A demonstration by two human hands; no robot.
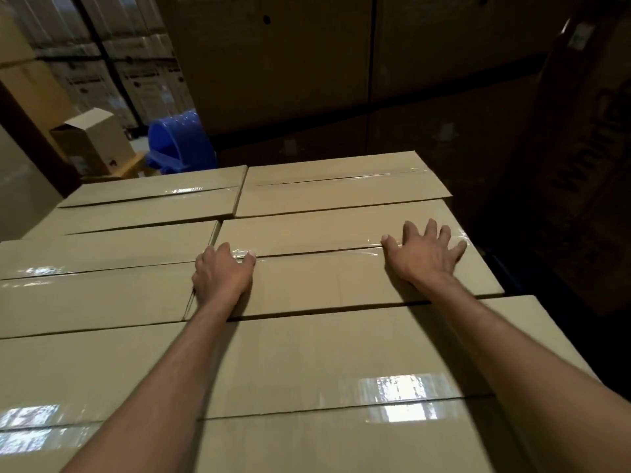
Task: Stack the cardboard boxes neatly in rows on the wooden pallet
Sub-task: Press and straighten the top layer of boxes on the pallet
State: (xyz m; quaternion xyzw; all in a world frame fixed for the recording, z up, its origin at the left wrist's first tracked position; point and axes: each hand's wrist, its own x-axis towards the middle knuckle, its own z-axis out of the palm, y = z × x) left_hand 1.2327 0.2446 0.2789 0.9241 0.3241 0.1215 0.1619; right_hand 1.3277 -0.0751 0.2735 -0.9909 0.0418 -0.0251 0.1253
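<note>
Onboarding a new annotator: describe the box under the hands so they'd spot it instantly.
Tan boxes fill the lower frame in two columns. In the right column, take the middle box, between the far box and the near box. It alone has both hands on its lid: left hand by its left edge, right hand near its right end.

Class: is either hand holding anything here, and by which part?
Nothing is held: left hand and right hand rest on top of the middle box.
</note>
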